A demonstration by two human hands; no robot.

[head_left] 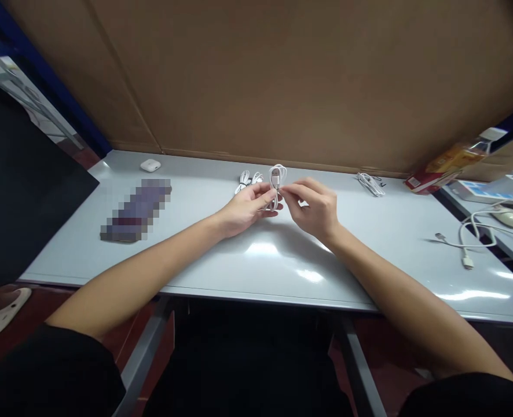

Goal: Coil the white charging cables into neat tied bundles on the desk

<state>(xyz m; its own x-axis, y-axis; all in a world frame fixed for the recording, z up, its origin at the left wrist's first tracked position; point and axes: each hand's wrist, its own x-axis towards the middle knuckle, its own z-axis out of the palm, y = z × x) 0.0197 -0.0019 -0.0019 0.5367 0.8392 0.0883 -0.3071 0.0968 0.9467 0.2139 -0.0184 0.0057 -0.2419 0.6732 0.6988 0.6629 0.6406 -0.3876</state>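
Note:
Both hands meet over the middle of the grey table (195, 255). My left hand (243, 209) and my right hand (312, 208) together pinch a coiled white cable (277, 175), its loops sticking up above my fingertips. Just behind my left hand lies a second bundled white cable (248, 180). A third white cable bundle (370, 183) rests on the table to the right of my right hand.
A blurred flat purple object (137, 209) and a small white earbud case (150, 165) lie at the left. A loose white cable (469, 240) lies at the right edge, near a snack packet (450, 165). A cardboard wall (282, 75) backs the table.

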